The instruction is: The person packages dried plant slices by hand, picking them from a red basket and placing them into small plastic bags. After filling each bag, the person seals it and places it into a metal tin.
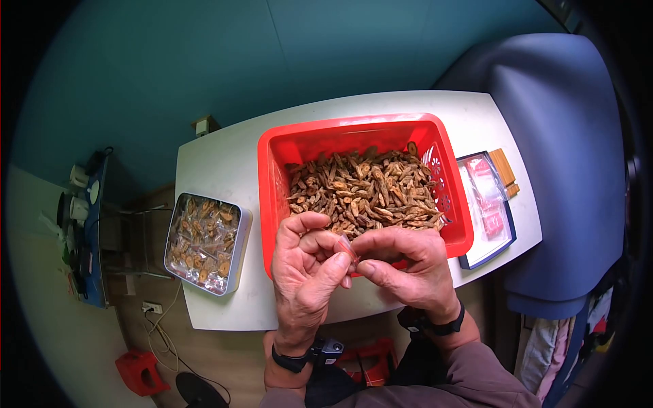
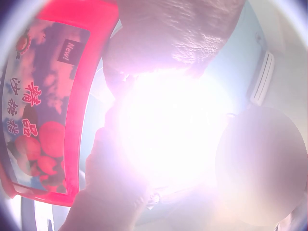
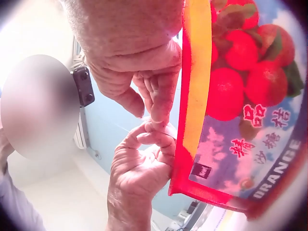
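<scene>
Over the front rim of a red plastic basket [image 1: 266, 177], my two hands meet at a small clear plastic bag [image 1: 345, 246] with a red edge. My left hand [image 1: 303, 289] pinches the bag between thumb and curled fingers. From the other side, the thumb and forefinger of my right hand [image 1: 418, 272] pinch its edge. Brown dried slices [image 1: 367, 190] are heaped in the basket behind the hands. The right wrist view shows the fingertips together from below, beside the basket's printed side [image 3: 231, 144]. Bright glare hides the fingers in the left wrist view.
A metal tin [image 1: 243, 248] of bagged slices stands left of the basket on the white table [image 1: 224, 156]. To the right, a shallow box [image 1: 505, 241] holds clear bags with red parts, beside wooden pieces [image 1: 503, 166]. A blue-draped form [image 1: 564, 170] borders the table's right side.
</scene>
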Motion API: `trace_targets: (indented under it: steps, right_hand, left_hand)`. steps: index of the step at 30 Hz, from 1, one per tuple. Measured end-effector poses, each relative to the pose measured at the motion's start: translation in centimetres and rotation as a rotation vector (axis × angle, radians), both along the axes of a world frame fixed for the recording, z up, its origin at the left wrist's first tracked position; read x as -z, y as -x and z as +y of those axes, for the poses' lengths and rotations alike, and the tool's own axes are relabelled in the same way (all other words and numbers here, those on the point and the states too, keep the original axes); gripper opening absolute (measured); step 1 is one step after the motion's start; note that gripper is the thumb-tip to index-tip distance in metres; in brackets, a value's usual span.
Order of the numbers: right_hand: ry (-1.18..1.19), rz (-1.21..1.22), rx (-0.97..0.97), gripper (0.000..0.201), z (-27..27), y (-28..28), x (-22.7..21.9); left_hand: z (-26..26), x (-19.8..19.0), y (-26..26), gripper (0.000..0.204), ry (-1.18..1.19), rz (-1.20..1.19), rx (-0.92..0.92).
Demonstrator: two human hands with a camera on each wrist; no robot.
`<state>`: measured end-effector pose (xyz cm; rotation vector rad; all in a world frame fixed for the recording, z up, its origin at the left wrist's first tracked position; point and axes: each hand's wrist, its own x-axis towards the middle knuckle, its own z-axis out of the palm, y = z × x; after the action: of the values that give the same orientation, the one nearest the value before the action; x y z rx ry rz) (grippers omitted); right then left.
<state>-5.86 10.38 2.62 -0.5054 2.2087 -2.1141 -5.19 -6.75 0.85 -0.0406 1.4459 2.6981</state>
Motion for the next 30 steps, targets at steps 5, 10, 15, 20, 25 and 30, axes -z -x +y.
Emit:
trace_targets:
  steps: [5, 10, 15, 20, 25, 30]
  right_hand:
    - [-0.039, 0.042, 0.009, 0.018, 0.0, 0.1, -0.1]
    - [-0.126, 0.076, 0.073, 0.017, 0.2, -0.2, 0.3]
    - [-0.257, 0.204, 0.122, 0.014, 0.3, -0.1, 0.7]
    - [-0.345, 0.278, 0.134, 0.009, 0.5, 0.0, 0.4]
    - [-0.393, 0.25, 0.074, 0.007, 0.9, 0.0, 0.3]
    - [-0.349, 0.218, 0.082, 0.005, 1.0, 0.2, 0.5]
  left_hand:
    - [0.0, 0.1, -0.4, 0.052, 0.064, 0.067, 0.026]
    - [0.7, 0.5, -0.8, 0.053, 0.321, 0.217, -0.082]
    - [1.1, 0.5, -1.1, 0.058, 0.497, 0.248, -0.132]
    - [1.1, 0.5, -1.1, 0.059, 0.609, 0.305, -0.107]
    - [0.8, 0.4, -1.0, 0.06, 0.691, 0.349, -0.065]
    - [0.8, 0.3, -1.0, 0.06, 0.701, 0.367, -0.043]
